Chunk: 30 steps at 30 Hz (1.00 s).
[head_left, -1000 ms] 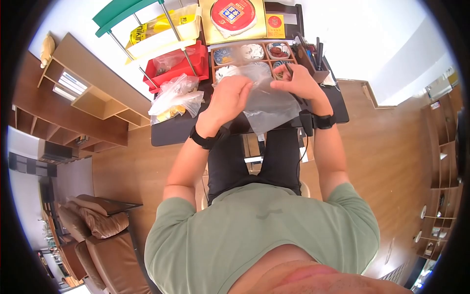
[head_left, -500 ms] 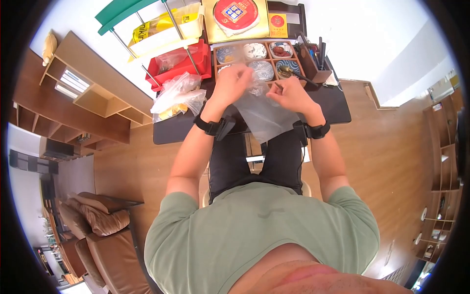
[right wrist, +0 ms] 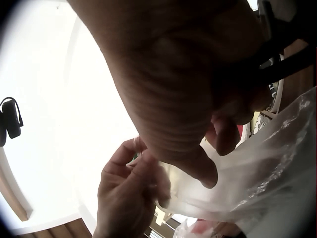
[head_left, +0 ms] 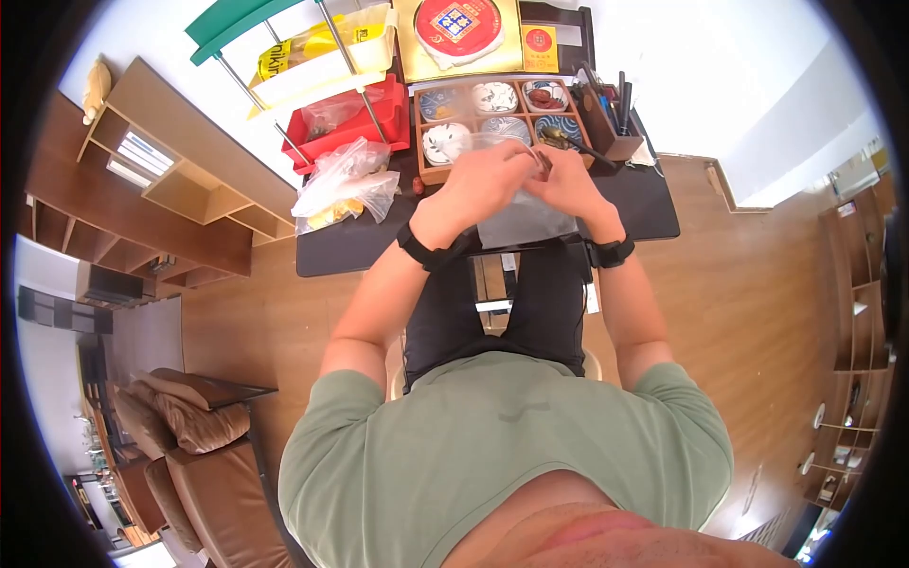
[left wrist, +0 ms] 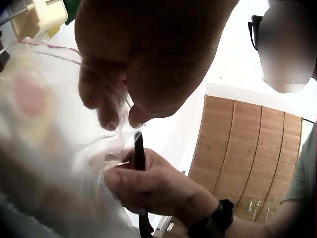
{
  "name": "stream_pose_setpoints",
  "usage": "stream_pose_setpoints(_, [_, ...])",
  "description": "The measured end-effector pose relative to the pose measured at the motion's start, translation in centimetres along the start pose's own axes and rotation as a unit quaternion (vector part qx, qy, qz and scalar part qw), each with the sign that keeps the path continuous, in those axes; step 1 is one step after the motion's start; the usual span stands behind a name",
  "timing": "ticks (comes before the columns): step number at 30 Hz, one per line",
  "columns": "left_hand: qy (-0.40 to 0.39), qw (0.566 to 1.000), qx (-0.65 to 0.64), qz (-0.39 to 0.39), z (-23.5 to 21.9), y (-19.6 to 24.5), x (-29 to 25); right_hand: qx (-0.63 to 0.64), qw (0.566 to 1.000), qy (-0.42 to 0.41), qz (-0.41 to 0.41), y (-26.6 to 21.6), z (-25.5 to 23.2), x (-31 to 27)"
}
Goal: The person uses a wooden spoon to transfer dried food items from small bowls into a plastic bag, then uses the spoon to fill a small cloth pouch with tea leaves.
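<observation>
Before six bowls (head_left: 443, 142), two hands (head_left: 488, 185) (head_left: 571, 182), one bag (head_left: 525, 222) held

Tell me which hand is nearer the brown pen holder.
Right. In the head view, the right hand is left of the pen holder and lower in the picture; the left hand is also on that side, but farther left, beyond the right hand.
</observation>
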<state>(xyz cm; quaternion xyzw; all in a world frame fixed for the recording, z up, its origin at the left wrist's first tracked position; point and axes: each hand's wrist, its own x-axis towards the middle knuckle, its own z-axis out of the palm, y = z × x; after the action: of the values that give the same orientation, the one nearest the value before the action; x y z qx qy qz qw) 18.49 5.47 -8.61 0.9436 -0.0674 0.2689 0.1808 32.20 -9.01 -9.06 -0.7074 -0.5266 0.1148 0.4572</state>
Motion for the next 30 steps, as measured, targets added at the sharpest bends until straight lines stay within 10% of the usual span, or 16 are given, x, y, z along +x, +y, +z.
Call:
stream_pose_setpoints(16, [-0.014, 0.994, 0.105, -0.026, -3.3, -0.4, -1.5, -0.096, 0.987, 0.126, 0.024, 2.1, -1.5, -0.9])
stream_pose_setpoints(18, [-0.022, 0.986, 0.118, -0.115, -3.8, 0.0, -1.5, -0.194, 0.965, 0.072, 0.159, -0.8, -3.0, -1.9])
stream_pose_setpoints(23, [-0.014, 0.987, 0.138, -0.077, -3.5, -0.9, -1.2, -0.233, 0.969, -0.072, -0.045, 1.8, -0.1, -5.0])
stream_pose_setpoints(30, [-0.012, 0.998, 0.064, 0.028, -1.6, 1.0, -0.6, -0.193, 0.974, -0.116, 0.034, 2.6, 4.4, -4.6])
